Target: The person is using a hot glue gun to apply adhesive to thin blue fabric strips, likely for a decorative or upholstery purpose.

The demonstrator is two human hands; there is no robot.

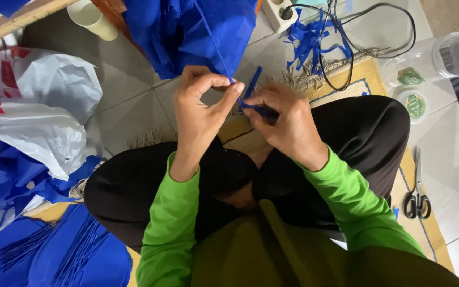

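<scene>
At the far left we see white plastic bags (43, 101) lying on the floor (128, 90), with blue paper sheets (54, 255) piled below them. Our left hand (200, 114) is raised above our crossed legs, thumb and forefinger pressed together on a thin blue strip (216, 45) that runs up toward the heap of blue paper (197, 32) ahead of us. Just beside it, our right hand (285, 127) is closed on a short folded blue piece (258, 109), which sits between the two hands, over the fringed edge of the yellow mat (357, 85). Farther right lie blue scraps (309, 37) under a black cable (378, 26), two small lidded tubs (413, 90), and scissors (417, 191) on the mat.
</scene>
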